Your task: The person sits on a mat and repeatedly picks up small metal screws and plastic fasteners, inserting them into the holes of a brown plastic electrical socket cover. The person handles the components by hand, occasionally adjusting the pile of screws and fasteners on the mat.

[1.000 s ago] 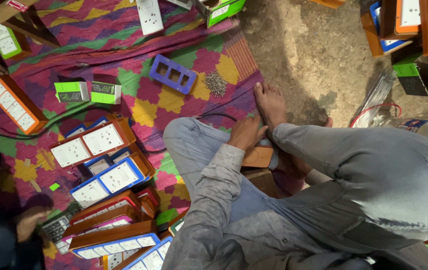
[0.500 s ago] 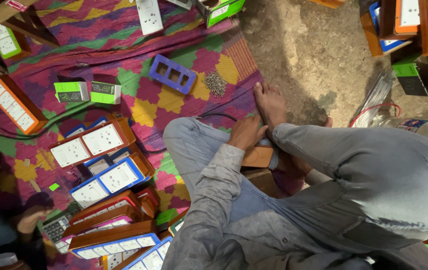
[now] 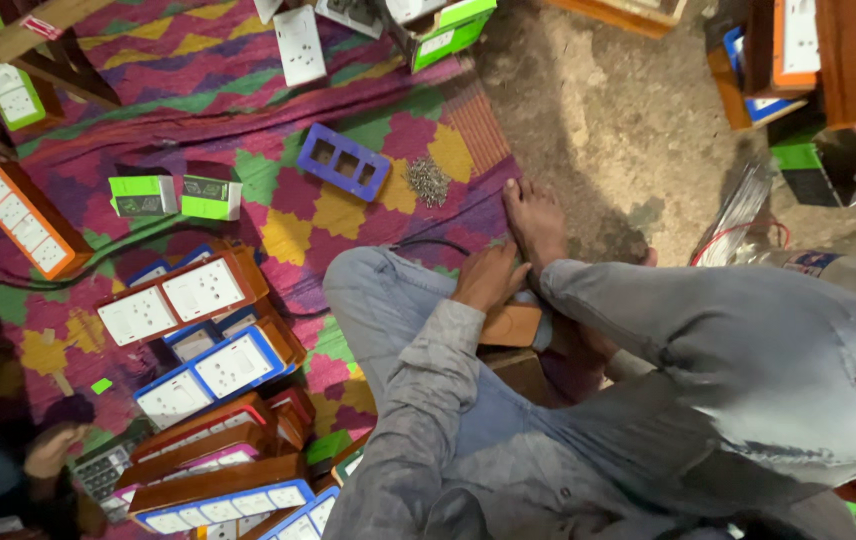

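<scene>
L. hand (image 3: pixel 488 280) is laid on the upper edge of a small wooden box (image 3: pixel 511 325), which is wedged between the crossed legs, just under the palm. Fingers are bent over it, but whether it's actually clamped can't be told. R. hand isn't seen; it's prob. hidden behind the grey-trousered knee.

Judged step: the box is being steadied in the lap, w/ no tool or fitting seen at the hand. Any next move on it calls for a firmer wrap round its sides and for the hidden hand to be brought in.

Just beyond the knuckles a bare foot (image 3: pixel 533 215) is rested at the mat's edge. Further out from the grip, a small heap of screws (image 3: pixel 428 181) and a blue 3-hole plate (image 3: pixel 345 161) are laid on the patterned mat (image 3: pixel 248 60). To the wrist's outer side, socket boards in wood frames (image 3: pixel 183 295) are stacked, w/ two green cartons (image 3: pixel 176 196) beyond them. Farthest off, another person's hand (image 3: pixel 48 450) is seen at the frame's corner.
</scene>
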Demonstrator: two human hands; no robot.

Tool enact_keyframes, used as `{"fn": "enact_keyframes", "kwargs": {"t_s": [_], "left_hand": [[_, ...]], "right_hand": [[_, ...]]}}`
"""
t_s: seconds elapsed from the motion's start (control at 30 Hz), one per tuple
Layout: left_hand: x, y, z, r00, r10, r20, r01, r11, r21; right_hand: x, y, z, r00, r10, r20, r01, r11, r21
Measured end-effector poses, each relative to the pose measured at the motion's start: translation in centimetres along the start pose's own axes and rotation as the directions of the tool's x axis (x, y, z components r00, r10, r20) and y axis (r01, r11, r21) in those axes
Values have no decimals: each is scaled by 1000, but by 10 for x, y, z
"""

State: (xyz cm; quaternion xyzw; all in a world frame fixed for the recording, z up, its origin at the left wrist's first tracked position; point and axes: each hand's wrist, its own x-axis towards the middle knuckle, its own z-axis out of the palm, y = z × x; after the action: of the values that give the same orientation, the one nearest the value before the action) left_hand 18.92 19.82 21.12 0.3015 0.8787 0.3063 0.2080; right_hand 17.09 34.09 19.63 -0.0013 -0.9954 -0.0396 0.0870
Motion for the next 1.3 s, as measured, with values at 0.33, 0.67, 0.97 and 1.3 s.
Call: {"fn": "enact_keyframes", "kwargs": {"t_s": [0.33,0.67,0.97,1.3], "left_hand": [[0,3,-2,999,-5,43,4,1000,24],[-3,5,-2,1000,15,-1,-15,1000,-12],[-3,4,-2,999,35,-9,-35,999,-18],[-5,3,-1,1000,15,3,-15,1000,-14]], "right_hand": [[0,-4,-4,999,21,-28,-21,999,27],[-2,-3,-8,1000,0,-17,1,999,44],[-5,0,-2,1000,-16,4,16,998,53],[-8,-2,-2,1000,-3,28,1,997,72]]}}
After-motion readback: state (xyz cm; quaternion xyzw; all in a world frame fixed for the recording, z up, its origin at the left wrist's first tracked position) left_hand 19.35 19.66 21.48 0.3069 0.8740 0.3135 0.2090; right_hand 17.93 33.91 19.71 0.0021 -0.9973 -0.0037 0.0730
